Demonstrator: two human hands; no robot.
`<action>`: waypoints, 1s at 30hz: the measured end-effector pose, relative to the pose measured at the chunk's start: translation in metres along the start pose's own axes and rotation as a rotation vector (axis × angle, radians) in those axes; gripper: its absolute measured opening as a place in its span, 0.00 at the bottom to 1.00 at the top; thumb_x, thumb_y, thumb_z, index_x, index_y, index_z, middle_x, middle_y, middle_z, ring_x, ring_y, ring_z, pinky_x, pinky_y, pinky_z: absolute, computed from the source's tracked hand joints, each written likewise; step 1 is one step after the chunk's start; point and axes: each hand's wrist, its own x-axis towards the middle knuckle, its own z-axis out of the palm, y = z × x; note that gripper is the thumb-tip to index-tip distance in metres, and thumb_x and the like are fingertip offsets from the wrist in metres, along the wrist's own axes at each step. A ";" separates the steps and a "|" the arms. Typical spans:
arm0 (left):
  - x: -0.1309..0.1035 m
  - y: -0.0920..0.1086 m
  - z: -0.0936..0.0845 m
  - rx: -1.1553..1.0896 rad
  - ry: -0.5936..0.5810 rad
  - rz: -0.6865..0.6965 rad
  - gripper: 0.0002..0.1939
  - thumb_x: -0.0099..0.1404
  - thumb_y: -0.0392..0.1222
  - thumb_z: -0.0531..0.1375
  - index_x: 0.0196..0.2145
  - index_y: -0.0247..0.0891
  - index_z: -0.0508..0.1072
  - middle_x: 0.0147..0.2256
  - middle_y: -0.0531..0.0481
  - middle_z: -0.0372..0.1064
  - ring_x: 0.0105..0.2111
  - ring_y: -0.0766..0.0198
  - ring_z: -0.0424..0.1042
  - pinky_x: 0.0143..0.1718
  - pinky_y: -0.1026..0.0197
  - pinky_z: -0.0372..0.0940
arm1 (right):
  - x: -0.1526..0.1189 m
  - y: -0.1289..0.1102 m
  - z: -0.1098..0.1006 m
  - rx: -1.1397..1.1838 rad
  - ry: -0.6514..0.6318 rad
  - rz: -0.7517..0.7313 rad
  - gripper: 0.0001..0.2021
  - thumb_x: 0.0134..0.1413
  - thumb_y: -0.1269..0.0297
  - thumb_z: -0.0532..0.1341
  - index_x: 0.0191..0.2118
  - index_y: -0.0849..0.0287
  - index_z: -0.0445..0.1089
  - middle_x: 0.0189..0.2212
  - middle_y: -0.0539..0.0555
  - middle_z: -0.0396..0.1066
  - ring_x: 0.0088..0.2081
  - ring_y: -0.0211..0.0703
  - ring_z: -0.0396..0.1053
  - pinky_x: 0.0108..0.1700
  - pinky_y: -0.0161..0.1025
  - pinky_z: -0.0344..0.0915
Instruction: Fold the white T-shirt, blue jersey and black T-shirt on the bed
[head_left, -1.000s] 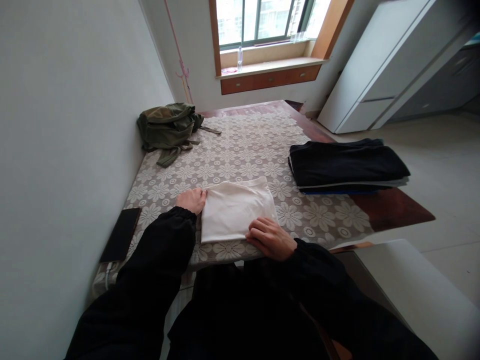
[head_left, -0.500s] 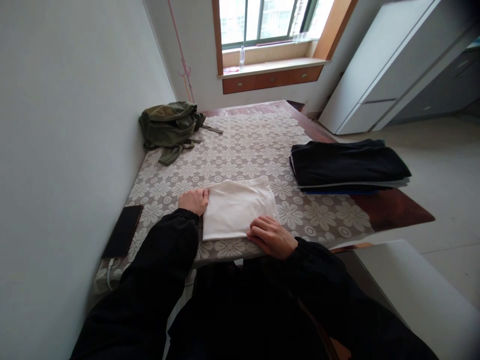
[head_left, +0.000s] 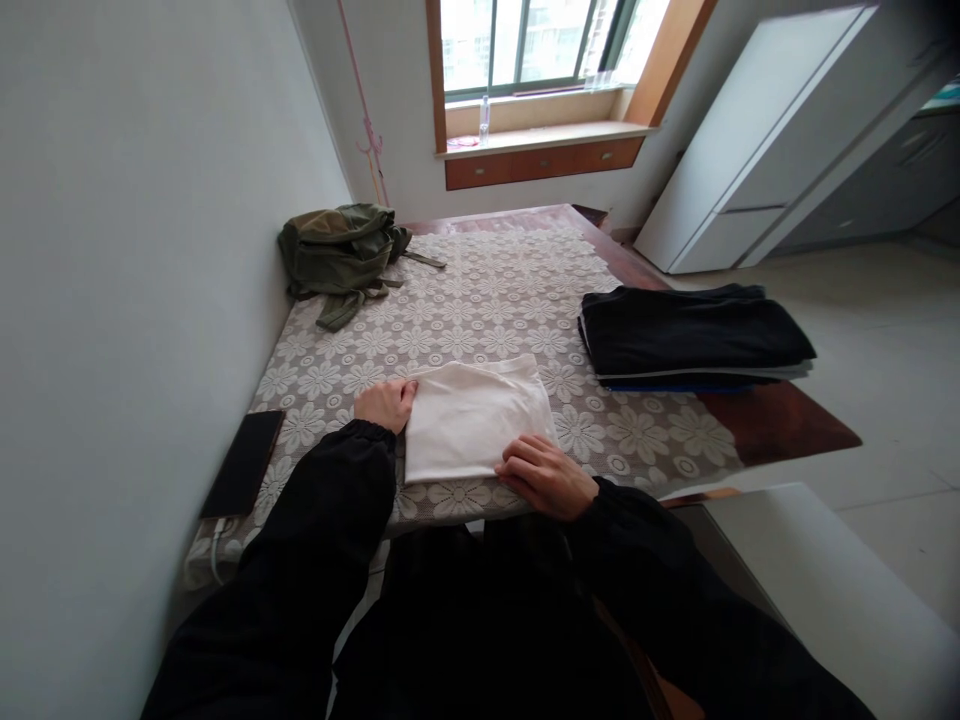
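Observation:
A folded piece of white cloth (head_left: 465, 425) lies flat near the front edge of the table, with slight creases along its far side. My left hand (head_left: 385, 405) is closed on its left edge, thumb against the far left corner. At the near right corner, my right hand (head_left: 547, 476) grips the cloth with curled fingers. What kind of garment the cloth is, I cannot tell.
A lace tablecloth (head_left: 480, 310) covers most of the wooden table (head_left: 780, 420). Dark folded clothes (head_left: 694, 335) are stacked at right. A green backpack (head_left: 337, 255) sits at back left against the wall, and a phone (head_left: 244, 465) with a cable lies at left.
Almost nothing differs. Both hands stay at the same places on the white cloth, and the view has shifted very slightly.

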 end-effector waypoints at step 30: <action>-0.103 0.008 0.028 -0.224 0.269 0.898 0.12 0.77 0.41 0.53 0.36 0.40 0.75 0.36 0.49 0.76 0.36 0.62 0.71 0.41 0.58 0.66 | -0.036 0.015 -0.026 -0.038 0.082 0.087 0.05 0.68 0.70 0.59 0.38 0.55 0.70 0.35 0.54 0.73 0.36 0.44 0.66 0.41 0.43 0.68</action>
